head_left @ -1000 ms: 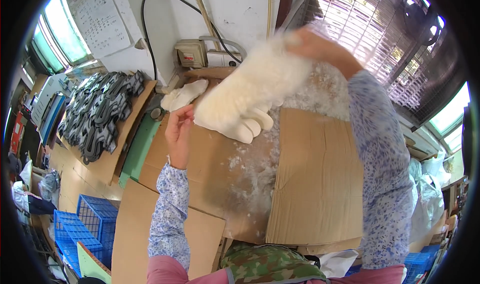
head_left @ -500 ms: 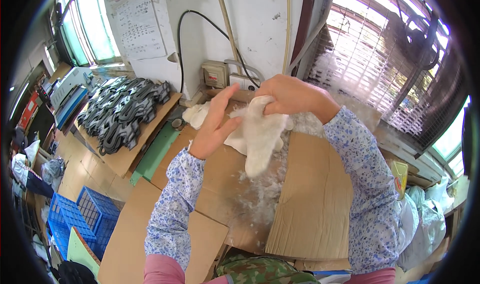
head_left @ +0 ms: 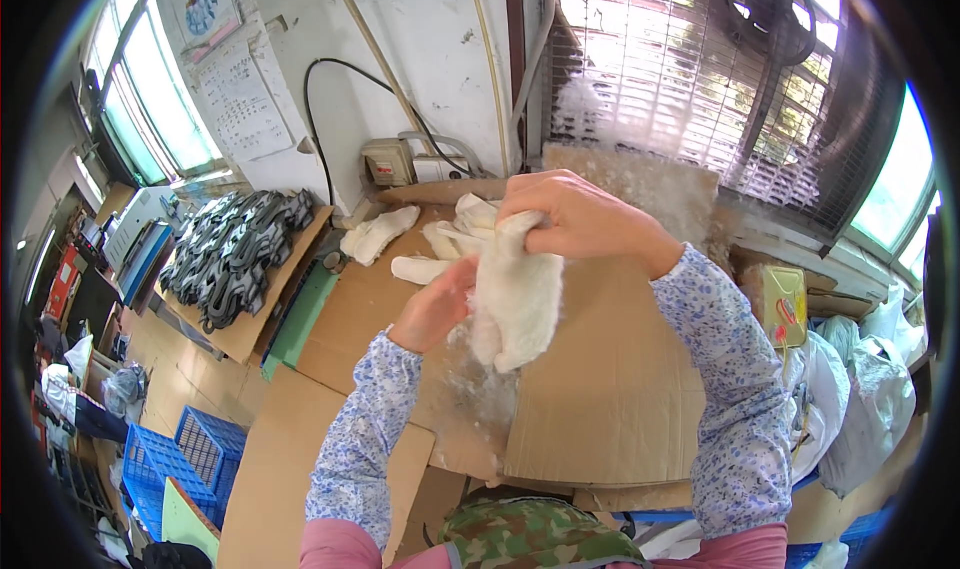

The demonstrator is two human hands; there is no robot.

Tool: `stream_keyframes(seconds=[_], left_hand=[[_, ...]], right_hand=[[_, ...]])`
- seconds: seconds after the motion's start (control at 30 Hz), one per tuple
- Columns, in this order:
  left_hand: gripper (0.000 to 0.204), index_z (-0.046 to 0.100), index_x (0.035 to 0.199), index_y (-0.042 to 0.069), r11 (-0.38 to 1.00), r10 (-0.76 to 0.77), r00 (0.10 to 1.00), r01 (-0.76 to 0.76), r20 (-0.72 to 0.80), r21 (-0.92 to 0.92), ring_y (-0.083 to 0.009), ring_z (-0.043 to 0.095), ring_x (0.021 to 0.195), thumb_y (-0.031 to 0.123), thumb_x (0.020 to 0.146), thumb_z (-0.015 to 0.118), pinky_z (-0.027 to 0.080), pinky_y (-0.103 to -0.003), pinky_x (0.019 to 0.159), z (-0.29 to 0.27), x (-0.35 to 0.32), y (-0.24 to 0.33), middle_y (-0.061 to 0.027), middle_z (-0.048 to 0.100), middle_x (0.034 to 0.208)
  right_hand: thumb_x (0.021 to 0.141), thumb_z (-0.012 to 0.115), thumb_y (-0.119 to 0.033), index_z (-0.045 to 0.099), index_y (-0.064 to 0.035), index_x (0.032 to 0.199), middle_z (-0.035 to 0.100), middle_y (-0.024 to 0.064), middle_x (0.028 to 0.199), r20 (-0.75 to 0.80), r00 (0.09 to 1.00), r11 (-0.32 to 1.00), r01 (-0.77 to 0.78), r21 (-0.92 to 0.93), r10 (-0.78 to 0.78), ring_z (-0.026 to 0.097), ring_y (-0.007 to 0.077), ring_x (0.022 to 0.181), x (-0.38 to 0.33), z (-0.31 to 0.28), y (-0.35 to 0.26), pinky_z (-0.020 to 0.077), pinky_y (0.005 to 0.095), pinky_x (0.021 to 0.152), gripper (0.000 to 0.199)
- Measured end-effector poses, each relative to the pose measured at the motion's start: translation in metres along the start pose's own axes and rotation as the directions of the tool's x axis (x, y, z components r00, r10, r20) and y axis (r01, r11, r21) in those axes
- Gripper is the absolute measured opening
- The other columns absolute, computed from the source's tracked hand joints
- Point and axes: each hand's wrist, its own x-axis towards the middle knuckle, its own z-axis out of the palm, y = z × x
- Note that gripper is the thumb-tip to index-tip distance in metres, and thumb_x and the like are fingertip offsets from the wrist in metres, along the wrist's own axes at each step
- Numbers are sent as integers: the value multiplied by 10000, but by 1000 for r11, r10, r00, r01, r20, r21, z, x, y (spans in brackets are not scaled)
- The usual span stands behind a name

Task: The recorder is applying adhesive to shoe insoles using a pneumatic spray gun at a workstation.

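Note:
A limp white fuzzy piece [head_left: 520,304], like a fluffy sock or plush cover, hangs above the cardboard-topped table. My right hand [head_left: 592,219] pinches its upper end. At its left side is my left hand [head_left: 432,311], fingers stretched out and slightly blurred, touching or almost touching the fuzz; I cannot tell which. More white pieces [head_left: 378,235] lie behind my hands at the table's far side. Loose white fluff [head_left: 480,394] is scattered on the cardboard [head_left: 610,389] below.
A heap of grey and black pieces [head_left: 235,254] rests on a board at the left. Blue plastic crates [head_left: 165,469] stand on the floor at lower left. A fluff-covered mesh guard with a fan [head_left: 690,89] is at the far right. Plastic bags [head_left: 850,399] hang at the right.
My view has turned somewhat to the right. My left hand has come down beside the white fuzzy piece, which now hangs bunched and wider. My right hand keeps its pinch.

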Motion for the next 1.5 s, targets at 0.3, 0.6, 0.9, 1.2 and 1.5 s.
stream_keyframes(seconds=[0.3,0.6,0.9,1.2,1.5], left_hand=[[673,374,1447,-7,976,-184,949,209,256,-70,-257,460,1323,161,818,544,343,-404,1126,-9,22,-134,-138,488,1418],[694,334,1477,32,827,-551,833,552,38,-105,-192,400,1346,22,839,606,307,-319,1114,-4,-51,-204,-90,451,1441],[610,422,1394,50,546,-169,881,457,-443,702,-285,487,1185,-17,807,574,375,-363,1038,-1,-79,-267,-178,484,1249],[587,400,1392,25,648,-81,757,534,-648,543,-222,519,1030,5,831,573,427,-332,941,23,-122,-272,-118,512,1106],[231,548,1184,39,769,-50,762,443,-646,462,-113,491,840,83,957,561,415,-247,778,59,-108,-227,-7,537,925]], right_hand=[[739,685,36,686,-81,835,631,71,1093,-135,991,947,61,315,-19,613,216,983,-48,18,-12,484,316,842,151],[804,610,59,709,-77,857,635,111,1153,-261,777,806,-476,352,573,610,232,1067,-287,92,106,468,294,919,176],[874,611,-57,693,1,1027,686,89,966,-291,65,232,-773,590,954,662,181,843,-419,203,75,515,280,739,183],[819,720,-198,662,20,1069,692,122,884,-278,-14,165,-774,611,961,656,193,731,-386,225,111,516,313,653,337],[728,811,-220,498,-59,1316,543,177,1306,-618,447,509,-856,-87,647,514,324,1195,-321,166,63,406,446,975,685]])
